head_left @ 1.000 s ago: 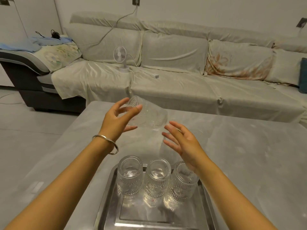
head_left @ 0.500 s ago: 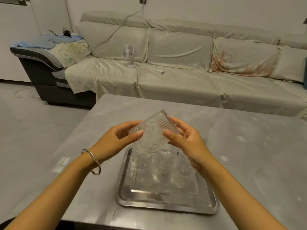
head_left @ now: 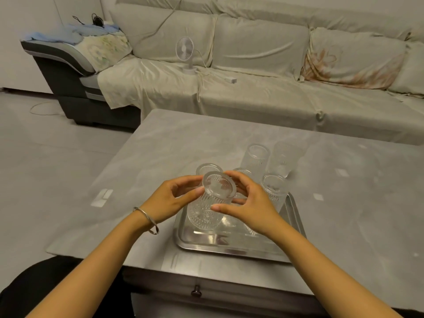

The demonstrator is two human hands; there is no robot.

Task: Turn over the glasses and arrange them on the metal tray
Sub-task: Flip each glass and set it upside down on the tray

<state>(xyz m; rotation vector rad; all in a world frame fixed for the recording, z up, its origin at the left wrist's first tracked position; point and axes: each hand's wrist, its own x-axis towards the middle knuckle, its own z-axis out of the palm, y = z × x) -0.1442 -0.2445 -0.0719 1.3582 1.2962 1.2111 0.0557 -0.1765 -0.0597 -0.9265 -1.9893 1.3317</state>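
Observation:
A ribbed clear glass [head_left: 212, 203] is held base up, mouth down, over the front left of the metal tray [head_left: 229, 247]. My left hand [head_left: 169, 200] grips its left side and my right hand [head_left: 251, 208] grips its right side. I cannot tell whether its mouth touches the tray. Three more glasses stand in the tray's back row: one on the left [head_left: 207, 168], a middle one [head_left: 243, 172] mostly hidden by my fingers, and one on the right [head_left: 274, 189]. Beyond the tray, two glasses [head_left: 255, 157] [head_left: 284, 157] stand on the grey table [head_left: 160, 157].
The tray sits near the table's front edge, above a drawer knob [head_left: 196, 290]. A cloth-covered sofa [head_left: 252, 92] with a small white fan [head_left: 185, 53] and its cable runs behind the table. Bare floor lies to the left.
The held glass went from tilted above the tray to base up and lower, at the tray's front left. Both hands came down with it. The view pulled back, showing two more glasses behind.

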